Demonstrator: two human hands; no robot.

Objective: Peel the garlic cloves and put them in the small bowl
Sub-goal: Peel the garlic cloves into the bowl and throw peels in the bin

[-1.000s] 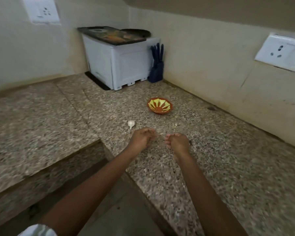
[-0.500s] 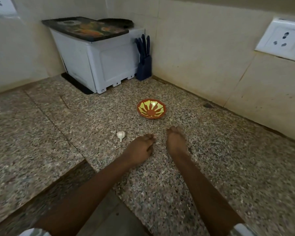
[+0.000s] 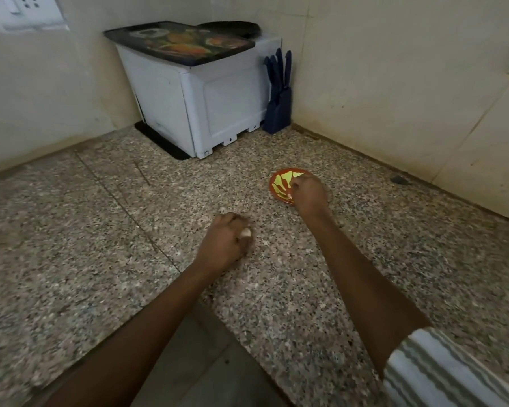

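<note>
The small red bowl with yellow rays (image 3: pixel 279 183) sits on the granite counter, right of centre. My right hand (image 3: pixel 307 193) hovers over the bowl's right half with its fingers bunched and pointing down into it; whatever they may hold is hidden. Nearer to me and to the left, my left hand (image 3: pixel 224 245) rests on the counter with its fingers curled round a white piece of garlic (image 3: pixel 245 232), which peeks out by the thumb.
A white box appliance (image 3: pixel 200 101) with a dark printed tray on top stands in the back corner. A blue knife block (image 3: pixel 278 104) stands beside it against the wall. The counter edge drops off at the lower middle (image 3: pixel 206 333).
My right hand has reached forward from the counter to over the bowl. My left hand has closed round the garlic that lay on the counter to its left.
</note>
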